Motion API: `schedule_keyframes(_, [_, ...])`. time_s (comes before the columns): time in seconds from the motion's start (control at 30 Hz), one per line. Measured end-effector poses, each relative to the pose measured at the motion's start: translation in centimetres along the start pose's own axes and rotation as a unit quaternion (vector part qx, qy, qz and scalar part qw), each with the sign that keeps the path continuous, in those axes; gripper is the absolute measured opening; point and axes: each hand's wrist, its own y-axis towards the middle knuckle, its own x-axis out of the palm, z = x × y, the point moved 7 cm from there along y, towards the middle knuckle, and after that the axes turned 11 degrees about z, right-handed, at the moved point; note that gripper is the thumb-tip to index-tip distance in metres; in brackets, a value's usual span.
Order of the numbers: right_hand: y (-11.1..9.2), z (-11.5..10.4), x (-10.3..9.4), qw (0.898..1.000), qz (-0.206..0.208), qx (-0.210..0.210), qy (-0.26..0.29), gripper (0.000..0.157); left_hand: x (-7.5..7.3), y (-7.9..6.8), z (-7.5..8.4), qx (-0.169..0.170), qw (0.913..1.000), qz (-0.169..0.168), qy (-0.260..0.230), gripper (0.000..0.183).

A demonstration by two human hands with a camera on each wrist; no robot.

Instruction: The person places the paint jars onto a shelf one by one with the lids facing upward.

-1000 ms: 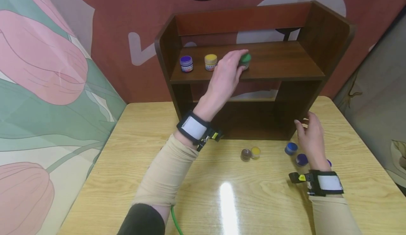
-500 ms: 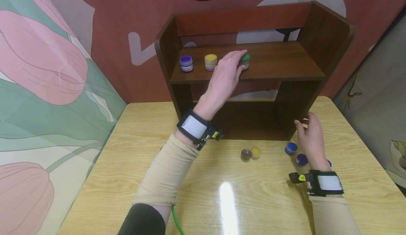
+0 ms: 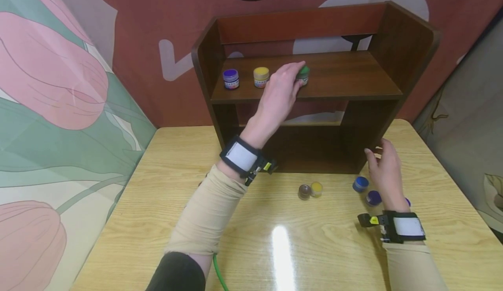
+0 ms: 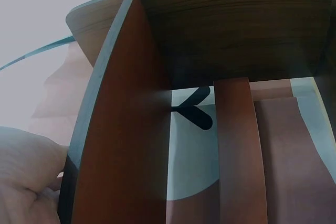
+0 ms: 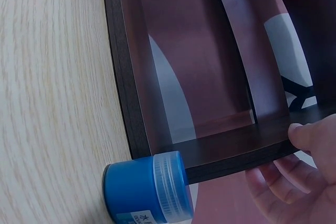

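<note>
In the head view, my left hand is at the upper shelf, its fingers curled around a small green-lidded paint jar that stands there. To the jar's left are a yellow paint jar and a purple paint jar, both upright. My right hand grips the right side panel of the dark wooden shelf unit. The right wrist view shows its thumb on the inner side and its fingers outside. From the left wrist, part of my left hand appears by the shelf edge; the green jar is hidden there.
On the wooden table, a brown jar and a small yellow jar stand together before the unit. A blue jar and a dark blue jar stand near my right wrist, with a purple one mostly hidden.
My left hand and the green paint jar shift very slightly left on the upper shelf. My right hand stays on the side panel.
</note>
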Motion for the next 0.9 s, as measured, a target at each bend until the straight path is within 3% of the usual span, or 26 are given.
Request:
schedule_keyframes(0.4, [0.1, 0.0, 0.1, 1.0, 0.001, 0.001, 0.002, 0.046, 0.0, 0.0, -0.1, -0.005, 0.9999, -0.003, 0.011, 0.051])
schedule_keyframes(0.77, [0.0, -0.2, 0.0, 1.0, -0.002, -0.001, 0.002, 0.046, -0.7, -0.7, 0.2, 0.019, 0.9994, 0.02, 0.019, 0.055])
schedule_keyframes(0.9, [0.0, -0.3, 0.0, 1.0, -0.003, 0.001, 0.002, 0.046, -1.2, -1.2, 0.6, 0.044, 0.9978, 0.036, 0.034, 0.053])
